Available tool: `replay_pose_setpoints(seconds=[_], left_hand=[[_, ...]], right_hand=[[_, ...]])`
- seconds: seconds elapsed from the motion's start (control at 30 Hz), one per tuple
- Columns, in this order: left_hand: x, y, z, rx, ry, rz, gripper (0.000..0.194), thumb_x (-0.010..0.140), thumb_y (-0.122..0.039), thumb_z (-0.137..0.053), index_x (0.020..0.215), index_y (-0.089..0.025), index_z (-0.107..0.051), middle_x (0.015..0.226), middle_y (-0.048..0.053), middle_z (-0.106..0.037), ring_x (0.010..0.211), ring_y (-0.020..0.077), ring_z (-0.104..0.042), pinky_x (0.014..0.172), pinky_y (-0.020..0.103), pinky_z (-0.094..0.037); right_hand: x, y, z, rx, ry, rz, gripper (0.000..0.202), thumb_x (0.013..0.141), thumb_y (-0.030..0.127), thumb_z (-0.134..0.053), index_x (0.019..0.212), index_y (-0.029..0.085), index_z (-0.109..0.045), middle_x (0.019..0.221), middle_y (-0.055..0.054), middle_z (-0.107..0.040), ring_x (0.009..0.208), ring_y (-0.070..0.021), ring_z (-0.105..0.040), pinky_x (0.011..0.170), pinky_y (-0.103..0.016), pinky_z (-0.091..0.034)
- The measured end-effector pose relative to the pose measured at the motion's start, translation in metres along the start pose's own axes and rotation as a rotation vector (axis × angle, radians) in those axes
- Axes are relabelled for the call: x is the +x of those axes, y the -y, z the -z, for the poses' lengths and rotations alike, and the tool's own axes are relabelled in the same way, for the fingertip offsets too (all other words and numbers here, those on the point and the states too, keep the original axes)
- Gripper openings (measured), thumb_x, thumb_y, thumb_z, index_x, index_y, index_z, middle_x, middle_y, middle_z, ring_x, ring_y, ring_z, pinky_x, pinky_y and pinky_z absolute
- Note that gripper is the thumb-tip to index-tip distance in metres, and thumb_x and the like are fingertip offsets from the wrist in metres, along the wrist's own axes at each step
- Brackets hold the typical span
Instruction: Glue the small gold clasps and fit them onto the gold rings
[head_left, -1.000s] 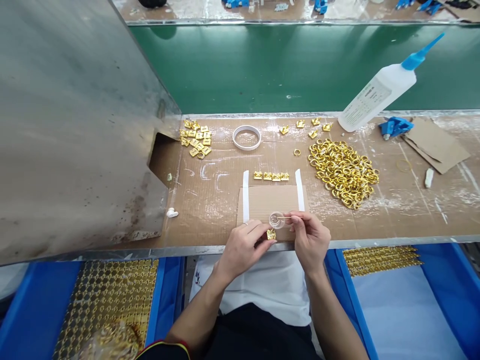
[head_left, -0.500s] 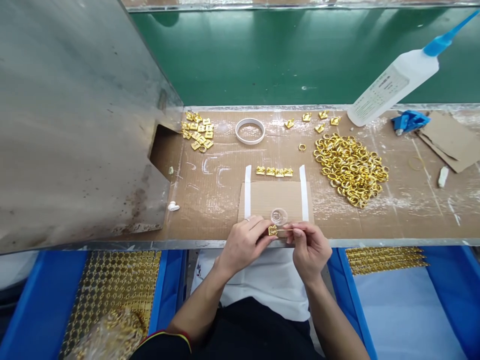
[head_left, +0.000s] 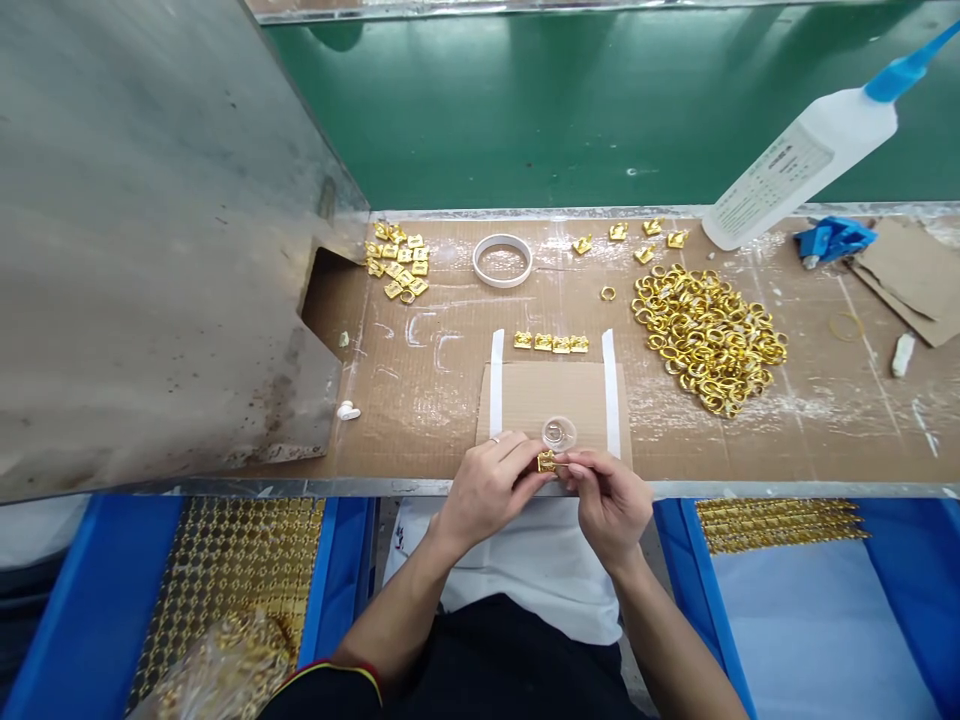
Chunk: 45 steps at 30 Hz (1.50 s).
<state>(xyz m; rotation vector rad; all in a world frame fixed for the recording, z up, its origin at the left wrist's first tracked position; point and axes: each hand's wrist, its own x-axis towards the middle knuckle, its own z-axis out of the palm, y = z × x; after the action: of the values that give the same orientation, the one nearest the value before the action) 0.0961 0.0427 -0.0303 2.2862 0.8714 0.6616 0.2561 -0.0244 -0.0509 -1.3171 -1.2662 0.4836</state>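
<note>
A: Where is the gold piece (head_left: 547, 461)?
B: Low in the frame, just right of centre, at the near edge of the bench (head_left: 420, 440). We hold it in the fingertips of our left hand (head_left: 486, 492), pinched narrow.

A: And our right hand (head_left: 616, 505)?
B: Also pinched narrow, around a thin stick (head_left: 561, 464) that points left at the gold piece. Whether its tip touches, we cannot tell.

A: What lies closest?
B: A small clear dish (head_left: 545, 434), just above our fingers. It sits on a cardboard pad (head_left: 525, 395) with a white strip (head_left: 496, 385) down the left side and another down the right. Just above the pad, we see a row of four gold blocks (head_left: 543, 342).

A: Farther out?
B: Right of centre, we find a heap of gold rings (head_left: 709, 335), with one loose ring (head_left: 608, 293) to its left. Five gold bits (head_left: 618, 232) are scattered above. Upper centre has a white hoop (head_left: 502, 282); left of it is a cluster of gold squares (head_left: 405, 255).

A: And the edges?
B: Upper right, a white bottle (head_left: 802, 165) leans, its nozzle blue. Lower left and lower right, we have a blue bin (head_left: 911, 600) each, both holding gold strips (head_left: 780, 525).
</note>
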Motion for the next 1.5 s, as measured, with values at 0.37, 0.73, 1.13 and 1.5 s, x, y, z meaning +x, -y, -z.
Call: replay_pose_setpoints(seconds=[0.37, 0.73, 1.13, 1.5], left_hand=[[0.0006, -0.0018, 0.0003, 0.011, -0.016, -0.003, 0.021, 0.103, -0.034, -0.053, 0.104, -0.016, -0.064, 0.084, 0.005, -0.070, 0.073, 0.0185, -0.064, 0.065, 0.028, -0.048], [0.0002, -0.0010, -0.0002, 0.019, -0.011, -0.001, 0.022, 0.103, -0.035, -0.053, 0.106, -0.017, -0.065, 0.084, 0.005, -0.071, 0.074, 0.0186, -0.065, 0.065, 0.029, -0.050], [0.0008, -0.0012, -0.0002, 0.009, -0.027, -0.007, 0.022, 0.103, -0.035, -0.053, 0.107, -0.017, -0.065, 0.082, 0.005, -0.070, 0.072, 0.0184, -0.064, 0.065, 0.029, -0.050], [0.0003, -0.0011, -0.0011, 0.009, -0.018, 0.008, 0.021, 0.103, -0.034, -0.054, 0.108, -0.018, -0.065, 0.085, 0.005, -0.071, 0.074, 0.0186, -0.066, 0.068, 0.029, -0.053]], right_hand=[[-0.0005, -0.0012, 0.0019, 0.003, 0.002, 0.005, 0.014, 0.100, 0.018, -0.061, 0.101, 0.025, -0.073, 0.085, -0.003, -0.079, 0.065, -0.0174, -0.073, 0.059, -0.028, -0.062], [-0.0013, -0.0027, 0.0037, -0.020, -0.008, 0.011, 0.014, 0.100, 0.018, -0.060, 0.099, 0.025, -0.073, 0.084, -0.003, -0.078, 0.051, -0.0136, -0.066, 0.048, -0.024, -0.058], [-0.0020, -0.0041, 0.0042, -0.016, -0.017, 0.012, 0.016, 0.100, 0.017, -0.060, 0.101, 0.025, -0.074, 0.087, -0.003, -0.079, 0.051, -0.0133, -0.066, 0.048, -0.024, -0.058], [-0.0039, -0.0060, 0.0055, -0.036, 0.017, 0.018, 0.013, 0.100, 0.023, -0.062, 0.099, 0.024, -0.075, 0.085, -0.006, -0.079, 0.066, -0.0191, -0.075, 0.056, -0.029, -0.065]])
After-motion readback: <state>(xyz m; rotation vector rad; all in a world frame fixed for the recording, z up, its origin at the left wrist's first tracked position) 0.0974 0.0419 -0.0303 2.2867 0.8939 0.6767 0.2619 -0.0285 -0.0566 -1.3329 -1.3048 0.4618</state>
